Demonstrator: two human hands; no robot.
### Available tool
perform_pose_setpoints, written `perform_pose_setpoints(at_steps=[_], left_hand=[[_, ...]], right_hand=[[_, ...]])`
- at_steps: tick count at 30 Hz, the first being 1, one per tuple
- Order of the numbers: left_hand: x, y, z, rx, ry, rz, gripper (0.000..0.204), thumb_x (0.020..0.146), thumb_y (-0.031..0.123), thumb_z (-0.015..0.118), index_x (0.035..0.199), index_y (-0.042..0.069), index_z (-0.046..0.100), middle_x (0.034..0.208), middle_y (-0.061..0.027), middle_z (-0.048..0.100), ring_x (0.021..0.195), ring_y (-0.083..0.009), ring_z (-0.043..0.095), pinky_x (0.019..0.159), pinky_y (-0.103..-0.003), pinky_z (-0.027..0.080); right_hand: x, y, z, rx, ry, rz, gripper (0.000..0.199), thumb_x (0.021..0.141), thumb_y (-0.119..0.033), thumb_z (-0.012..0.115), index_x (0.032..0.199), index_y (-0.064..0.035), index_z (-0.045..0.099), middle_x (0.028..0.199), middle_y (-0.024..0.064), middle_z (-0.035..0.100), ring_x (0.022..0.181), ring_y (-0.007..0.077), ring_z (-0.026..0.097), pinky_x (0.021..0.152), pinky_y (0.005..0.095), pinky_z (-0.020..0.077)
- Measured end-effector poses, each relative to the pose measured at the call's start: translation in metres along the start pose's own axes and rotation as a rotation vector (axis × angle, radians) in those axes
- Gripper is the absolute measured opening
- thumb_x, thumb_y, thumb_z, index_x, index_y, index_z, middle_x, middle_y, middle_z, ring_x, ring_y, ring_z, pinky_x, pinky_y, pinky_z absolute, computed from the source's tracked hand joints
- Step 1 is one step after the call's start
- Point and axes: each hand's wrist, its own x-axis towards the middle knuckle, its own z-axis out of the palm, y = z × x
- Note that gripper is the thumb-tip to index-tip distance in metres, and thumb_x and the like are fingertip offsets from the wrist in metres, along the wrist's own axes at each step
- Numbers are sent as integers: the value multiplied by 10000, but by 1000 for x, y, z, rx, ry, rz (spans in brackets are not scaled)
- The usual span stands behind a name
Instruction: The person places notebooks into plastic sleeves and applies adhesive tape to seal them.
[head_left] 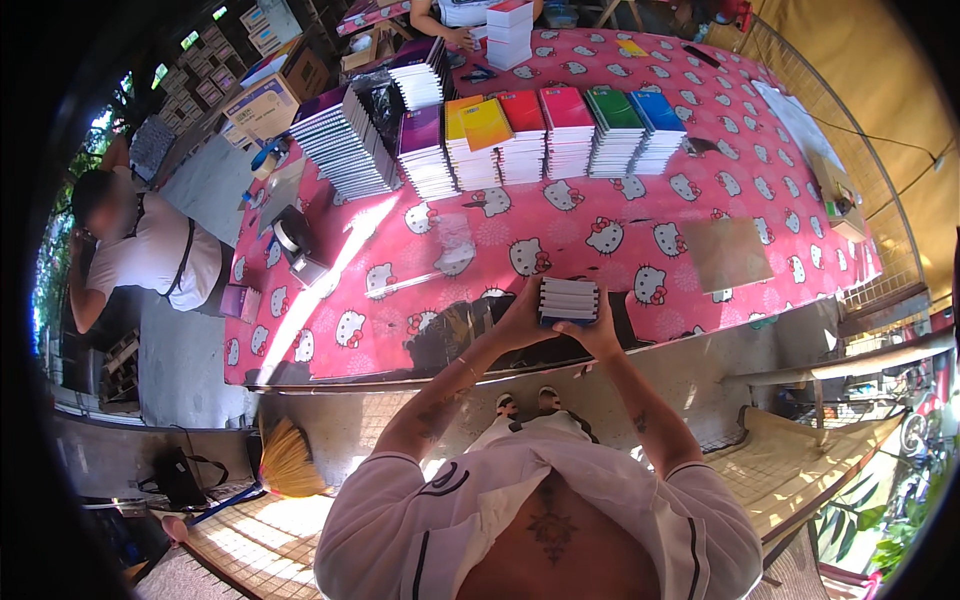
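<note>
At the near edge of the table, my left hand (520,318) and my right hand (601,334) are closed around the two sides of a small stack of notebooks (569,299). Its white page edges and dark bindings face up, and a blue cover shows at the bottom. Farther back, notebook stacks stand in a row: purple (420,132), yellow (465,145), red (521,115), pink (567,108), green (614,110) and blue (656,112). One orange-yellow notebook (487,124) lies askew on the yellow stack.
A pink patterned cloth (600,238) covers the table. Taller notebook stacks (345,145) and a black tape dispenser (294,240) stand left; a cardboard piece (727,255) lies right. A co-worker's hand (460,38) is beside a tall stack (509,40). Another person (150,245) is at left.
</note>
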Motion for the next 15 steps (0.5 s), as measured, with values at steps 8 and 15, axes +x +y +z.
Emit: perform_pose_setpoints(at_steps=[8, 15], left_hand=[[17, 103, 16, 874, 3, 217, 1147, 760, 516, 794, 1530, -96, 204, 1540, -326, 305, 1465, -422, 286, 1189, -563, 226], [17, 101, -25, 848, -189, -70, 951, 724, 600, 793, 1321, -66, 469, 1289, -260, 592, 1184, -379, 614, 963, -477, 499]], right_hand=[[9, 7, -18, -154, -69, 43, 791, 701, -167, 901, 1321, -51, 424, 1147, 127, 643, 1056, 222, 652, 904, 352, 527], [25, -5, -7, -362, -234, 80, 792, 711, -208, 889, 1352, -55, 451, 1190, 125, 648, 1083, 254, 647, 939, 388, 517]])
